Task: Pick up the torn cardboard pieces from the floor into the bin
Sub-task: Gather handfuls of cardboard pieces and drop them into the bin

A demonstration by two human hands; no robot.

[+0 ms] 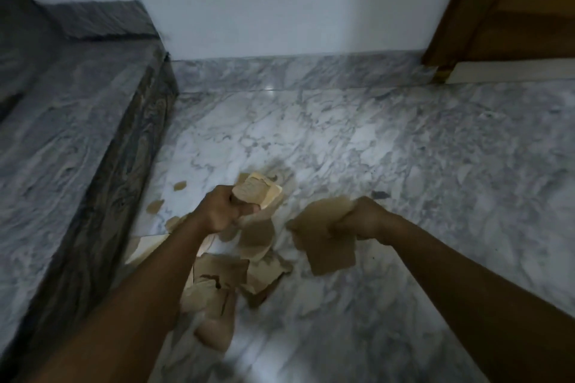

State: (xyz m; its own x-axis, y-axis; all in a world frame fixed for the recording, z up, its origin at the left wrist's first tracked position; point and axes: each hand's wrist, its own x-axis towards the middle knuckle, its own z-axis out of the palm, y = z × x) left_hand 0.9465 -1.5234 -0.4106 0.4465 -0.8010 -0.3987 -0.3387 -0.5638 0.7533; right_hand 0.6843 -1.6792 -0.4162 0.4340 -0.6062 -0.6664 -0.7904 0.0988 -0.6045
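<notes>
My left hand (222,208) grips a bunch of torn brown cardboard pieces (259,193) above the marble floor. My right hand (362,218) grips other cardboard pieces (326,246) that hang down from its fist. Below both hands a heap of torn cardboard (224,277) lies on the floor, partly hidden by my left forearm. A few small scraps (179,186) lie further left, near the step. No bin is in view.
A raised marble step (71,146) with a dark edge runs along the left. A white wall (280,3) with a marble skirting closes the far side. A wooden door frame (460,9) stands at the top right. The marble floor (435,165) stretches to the right.
</notes>
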